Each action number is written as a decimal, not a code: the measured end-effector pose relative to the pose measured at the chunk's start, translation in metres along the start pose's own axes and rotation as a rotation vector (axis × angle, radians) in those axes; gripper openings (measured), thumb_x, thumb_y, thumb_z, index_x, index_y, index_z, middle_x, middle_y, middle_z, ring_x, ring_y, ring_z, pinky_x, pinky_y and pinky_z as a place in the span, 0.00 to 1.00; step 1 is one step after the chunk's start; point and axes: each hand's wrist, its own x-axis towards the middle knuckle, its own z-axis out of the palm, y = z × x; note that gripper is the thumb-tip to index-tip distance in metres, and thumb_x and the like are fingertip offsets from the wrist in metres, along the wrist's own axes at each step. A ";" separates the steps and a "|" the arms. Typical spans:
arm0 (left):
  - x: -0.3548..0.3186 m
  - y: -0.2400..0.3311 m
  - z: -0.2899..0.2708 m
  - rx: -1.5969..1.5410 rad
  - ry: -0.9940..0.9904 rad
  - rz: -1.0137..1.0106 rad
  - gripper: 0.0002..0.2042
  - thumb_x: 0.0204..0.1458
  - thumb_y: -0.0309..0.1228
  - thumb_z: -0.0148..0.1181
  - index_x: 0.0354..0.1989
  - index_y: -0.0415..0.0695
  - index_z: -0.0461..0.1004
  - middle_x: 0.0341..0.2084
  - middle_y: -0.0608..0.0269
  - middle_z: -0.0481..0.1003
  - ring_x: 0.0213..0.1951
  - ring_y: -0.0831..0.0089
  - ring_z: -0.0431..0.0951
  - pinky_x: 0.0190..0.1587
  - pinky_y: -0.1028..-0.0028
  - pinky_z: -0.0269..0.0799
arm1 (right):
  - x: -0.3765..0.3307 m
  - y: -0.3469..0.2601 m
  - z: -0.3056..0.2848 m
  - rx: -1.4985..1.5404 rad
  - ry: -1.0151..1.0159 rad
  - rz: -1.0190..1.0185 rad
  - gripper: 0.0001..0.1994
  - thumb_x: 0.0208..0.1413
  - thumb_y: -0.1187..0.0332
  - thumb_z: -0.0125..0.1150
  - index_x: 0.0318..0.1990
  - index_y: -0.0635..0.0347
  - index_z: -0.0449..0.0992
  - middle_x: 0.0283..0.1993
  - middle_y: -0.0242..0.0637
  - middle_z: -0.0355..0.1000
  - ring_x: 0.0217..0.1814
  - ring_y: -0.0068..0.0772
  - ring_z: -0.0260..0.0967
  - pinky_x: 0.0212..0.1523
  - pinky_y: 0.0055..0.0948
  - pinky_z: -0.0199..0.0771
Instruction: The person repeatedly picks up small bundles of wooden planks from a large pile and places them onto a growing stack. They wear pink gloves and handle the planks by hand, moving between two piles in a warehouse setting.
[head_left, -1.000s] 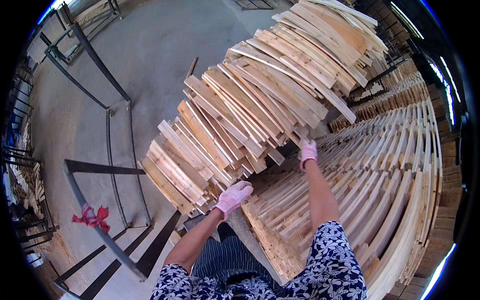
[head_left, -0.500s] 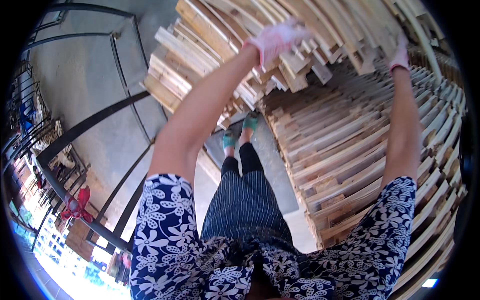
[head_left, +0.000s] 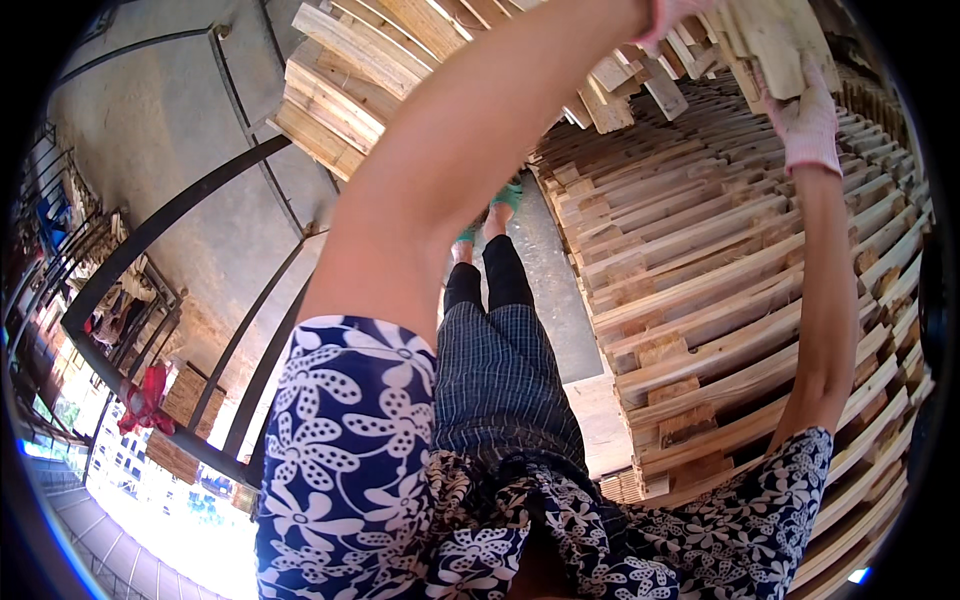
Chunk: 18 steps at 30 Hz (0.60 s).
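White-and-pink gloves cover both hands. At the top edge my left hand (head_left: 678, 16) is partly cut off, and its fingers do not show clearly. It is up among the wooden planks, beside a pale plank bundle (head_left: 770, 45). My right hand (head_left: 806, 125) has its fingers against the lower end of that bundle, thumb on one side, gripping it. Left of there, a loose pile of planks (head_left: 345, 75) with uneven ends fans out, partly hidden behind my left forearm. Below and to the right stands a large stack of wooden slats (head_left: 690, 290) in layered rows.
A dark metal frame (head_left: 180, 205) stands on the left, with a red cloth (head_left: 146, 400) tied to it. Concrete floor (head_left: 160, 130) lies around it. My feet in green shoes (head_left: 508, 197) are between the pile and the stack. More wood and clutter (head_left: 115, 300) sit at the far left.
My left hand has moved right and up, from the loose pile to the top edge. My right hand has shifted slightly down and now grips the plank ends. The view has shifted too.
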 end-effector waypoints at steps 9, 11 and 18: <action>0.015 -0.028 0.000 -0.063 0.411 0.368 0.39 0.46 0.44 0.71 0.59 0.31 0.59 0.48 0.39 0.74 0.50 0.57 0.76 0.47 0.62 0.76 | 0.021 -0.034 -0.027 -0.636 -0.038 -0.213 0.33 0.64 0.50 0.60 0.71 0.58 0.63 0.71 0.41 0.61 0.71 0.40 0.59 0.71 0.46 0.60; 0.017 -0.024 0.013 -0.072 0.370 0.341 0.38 0.45 0.44 0.72 0.57 0.30 0.61 0.47 0.42 0.75 0.49 0.57 0.76 0.47 0.64 0.76 | 0.070 -0.060 -0.061 -1.120 -0.288 -0.528 0.37 0.63 0.44 0.57 0.72 0.59 0.61 0.72 0.40 0.60 0.73 0.38 0.57 0.72 0.41 0.57; -0.021 -0.050 -0.027 -0.432 0.162 0.166 0.36 0.49 0.45 0.69 0.62 0.39 0.61 0.49 0.48 0.76 0.51 0.60 0.76 0.50 0.53 0.75 | 0.003 0.013 0.055 -0.986 -0.376 -0.179 0.33 0.68 0.46 0.48 0.72 0.57 0.60 0.75 0.44 0.57 0.74 0.42 0.56 0.73 0.35 0.54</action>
